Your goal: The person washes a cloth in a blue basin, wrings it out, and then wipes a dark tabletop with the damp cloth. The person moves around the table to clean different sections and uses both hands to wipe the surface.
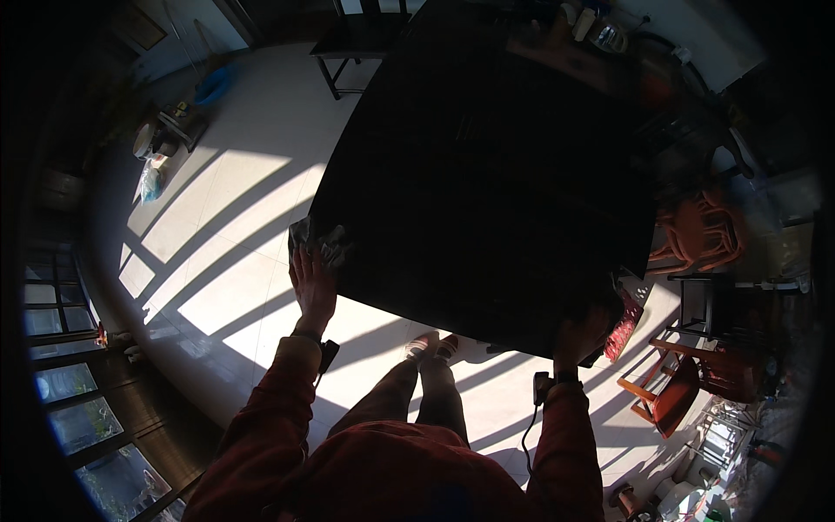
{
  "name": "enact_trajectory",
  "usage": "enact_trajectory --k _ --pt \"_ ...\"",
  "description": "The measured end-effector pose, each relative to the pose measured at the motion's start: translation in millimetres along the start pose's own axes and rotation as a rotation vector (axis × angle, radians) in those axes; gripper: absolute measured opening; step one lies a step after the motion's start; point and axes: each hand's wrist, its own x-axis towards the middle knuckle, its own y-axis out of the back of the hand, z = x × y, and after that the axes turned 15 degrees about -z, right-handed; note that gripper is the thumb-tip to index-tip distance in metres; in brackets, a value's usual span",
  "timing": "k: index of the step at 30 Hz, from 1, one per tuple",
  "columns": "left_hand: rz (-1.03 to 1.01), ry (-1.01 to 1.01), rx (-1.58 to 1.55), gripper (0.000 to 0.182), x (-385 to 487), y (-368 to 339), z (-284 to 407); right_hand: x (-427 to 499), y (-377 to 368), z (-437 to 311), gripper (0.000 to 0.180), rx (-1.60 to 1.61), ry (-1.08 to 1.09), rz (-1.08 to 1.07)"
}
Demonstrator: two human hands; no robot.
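A large table (483,196) with a very dark top fills the middle of the head view. At its near left corner my left hand (312,277) lies with fingers stretched over a crumpled dark sheet (329,245), perhaps plastic film. Whether those fingers pinch the sheet is hidden. My right hand (584,333) is at the near right corner, deep in shadow, and its grip does not show. Something dark also bulges around that corner, too dim to name. Both wrists carry a dark strap with a small device.
Behind the table stands a dark wooden chair (359,39). Stacked orange-brown stools (701,228) and a reddish wooden chair (678,385) are on the right. A red patterned item (623,329) sits by the right corner. A blue basin (214,85) and a plastic bag (151,183) are at left.
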Motion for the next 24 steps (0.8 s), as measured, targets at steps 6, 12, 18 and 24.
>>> enact_trajectory --k 6,12,18,24 --pt "0.046 0.097 -0.05 0.065 5.8 -15.6 11.6 1.4 11.5 -7.4 0.064 0.032 0.009 0.004" --pt "0.006 0.131 -0.011 0.064 2.5 -26.4 33.7 0.7 19.9 -11.7 0.066 0.105 0.008 -0.037" --pt "0.068 -0.086 0.003 0.063 -15.2 -32.1 130.9 4.5 24.8 -14.0 0.066 0.117 0.066 -0.054" --pt "-0.021 -0.38 0.059 0.062 -29.0 -29.5 295.0 -15.6 56.9 11.6 0.073 0.244 0.34 -0.309"
